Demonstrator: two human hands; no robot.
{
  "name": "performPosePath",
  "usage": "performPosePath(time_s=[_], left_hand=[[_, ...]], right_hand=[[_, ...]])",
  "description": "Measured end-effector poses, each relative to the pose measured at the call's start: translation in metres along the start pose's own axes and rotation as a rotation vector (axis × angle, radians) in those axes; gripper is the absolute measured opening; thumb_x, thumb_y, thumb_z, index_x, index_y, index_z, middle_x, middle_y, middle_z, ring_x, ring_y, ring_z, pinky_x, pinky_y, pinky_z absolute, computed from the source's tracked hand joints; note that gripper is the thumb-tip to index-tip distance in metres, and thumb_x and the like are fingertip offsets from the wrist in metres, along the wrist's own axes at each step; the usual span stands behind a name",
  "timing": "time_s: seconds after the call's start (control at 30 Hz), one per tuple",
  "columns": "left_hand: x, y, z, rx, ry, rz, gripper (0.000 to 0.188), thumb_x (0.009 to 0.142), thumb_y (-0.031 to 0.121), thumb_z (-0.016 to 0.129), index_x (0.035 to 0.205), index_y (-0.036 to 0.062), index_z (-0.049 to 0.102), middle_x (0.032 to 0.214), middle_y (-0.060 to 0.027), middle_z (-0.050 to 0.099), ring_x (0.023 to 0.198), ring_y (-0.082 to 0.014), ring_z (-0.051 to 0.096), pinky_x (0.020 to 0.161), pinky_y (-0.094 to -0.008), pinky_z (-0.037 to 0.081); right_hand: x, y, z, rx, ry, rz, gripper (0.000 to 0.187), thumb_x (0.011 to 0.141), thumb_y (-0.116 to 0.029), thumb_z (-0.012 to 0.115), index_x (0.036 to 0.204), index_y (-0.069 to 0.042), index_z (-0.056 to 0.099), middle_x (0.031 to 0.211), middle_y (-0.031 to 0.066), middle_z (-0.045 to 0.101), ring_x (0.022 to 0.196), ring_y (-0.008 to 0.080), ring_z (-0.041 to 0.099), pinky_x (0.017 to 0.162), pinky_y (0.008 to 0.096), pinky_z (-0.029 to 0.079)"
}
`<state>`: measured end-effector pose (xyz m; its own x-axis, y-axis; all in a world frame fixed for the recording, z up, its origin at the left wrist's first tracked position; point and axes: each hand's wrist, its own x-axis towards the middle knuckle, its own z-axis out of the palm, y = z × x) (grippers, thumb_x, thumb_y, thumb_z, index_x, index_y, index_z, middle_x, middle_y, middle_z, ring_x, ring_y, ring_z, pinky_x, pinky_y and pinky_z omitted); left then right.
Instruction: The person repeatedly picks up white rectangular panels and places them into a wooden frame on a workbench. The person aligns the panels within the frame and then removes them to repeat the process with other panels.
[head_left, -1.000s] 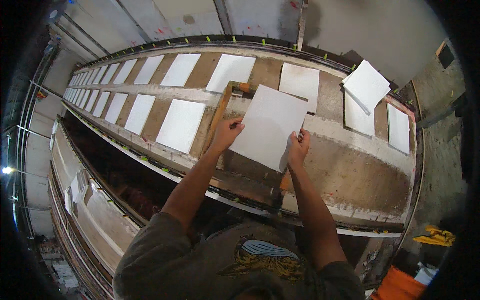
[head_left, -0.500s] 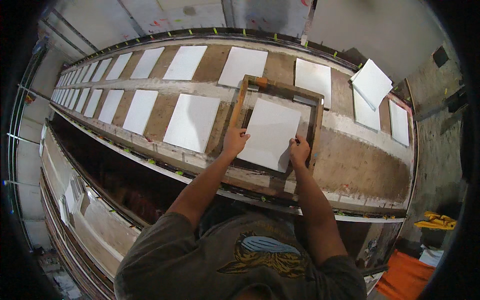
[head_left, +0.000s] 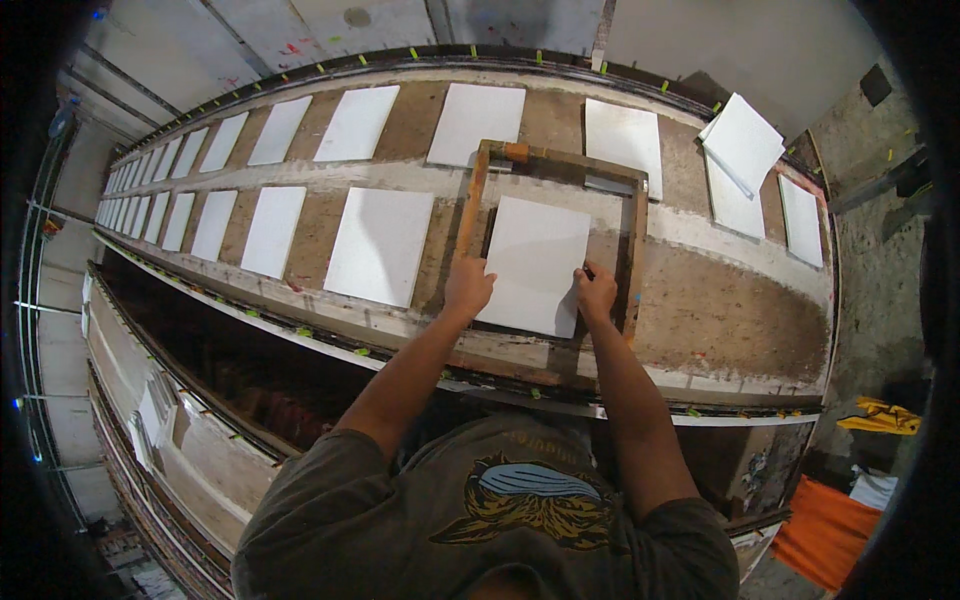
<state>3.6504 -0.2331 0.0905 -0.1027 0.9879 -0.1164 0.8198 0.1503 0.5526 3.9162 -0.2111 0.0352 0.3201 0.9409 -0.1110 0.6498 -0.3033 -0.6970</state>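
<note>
A white rectangular sheet (head_left: 538,262) lies on the long table, inside the outline of a worn wooden frame (head_left: 637,240). My left hand (head_left: 469,288) is closed at the sheet's left edge, with its thumb on the white surface and the frame's left bar right beside it. At the right edge my right hand (head_left: 596,291) pinches the sheet between thumb and bent fingers. Both forearms reach in from the near side, across the table's front edge. The undersides of the fingers are hidden, and whether mesh spans the frame I cannot tell.
More white sheets (head_left: 378,245) lie in two rows along the brown-and-white table (head_left: 735,310). At the far right some overlap in a tilted pile (head_left: 742,150). A lower bench (head_left: 195,450) stands at left. Orange cloth (head_left: 825,535) and a yellow item (head_left: 880,416) are at right.
Both hands stay at the sheet's edges. The sheet has shifted very slightly within the frame, and the whole view has turned a little.
</note>
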Motion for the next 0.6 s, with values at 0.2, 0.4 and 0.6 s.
performPosePath(time_s=[0.2,0.4,0.6], left_hand=[[-0.001,-0.005,0.008,0.083,-0.018,0.028,0.026,0.082,0.02,0.077,0.089,-0.0038,0.069,0.096,-0.0249,0.067,0.094,-0.0425,0.067,0.08,-0.0513,0.055],[-0.002,-0.006,0.011,0.108,-0.054,0.017,0.028,0.082,0.022,0.077,0.092,-0.0019,0.069,0.097,-0.0232,0.066,0.096,-0.0415,0.066,0.082,-0.0504,0.054],[-0.003,-0.009,0.02,0.143,-0.066,0.0,0.031,0.084,0.025,0.077,0.102,0.0005,0.07,0.106,-0.021,0.066,0.102,-0.0396,0.065,0.085,-0.0494,0.054]], right_hand=[[-0.007,-0.013,-0.011,0.04,-0.027,-0.036,0.037,0.084,-0.022,0.076,0.116,-0.006,0.073,0.104,0.0208,0.073,0.096,0.036,0.071,0.088,0.042,0.054],[-0.004,0.002,-0.002,-0.02,0.027,-0.073,0.033,0.084,-0.021,0.075,0.114,-0.006,0.073,0.099,0.0217,0.072,0.092,0.0365,0.07,0.084,0.0424,0.053],[-0.005,0.002,-0.003,0.031,0.02,-0.098,0.029,0.083,-0.022,0.072,0.107,-0.006,0.073,0.092,0.0232,0.069,0.087,0.0399,0.067,0.079,0.0454,0.052]])
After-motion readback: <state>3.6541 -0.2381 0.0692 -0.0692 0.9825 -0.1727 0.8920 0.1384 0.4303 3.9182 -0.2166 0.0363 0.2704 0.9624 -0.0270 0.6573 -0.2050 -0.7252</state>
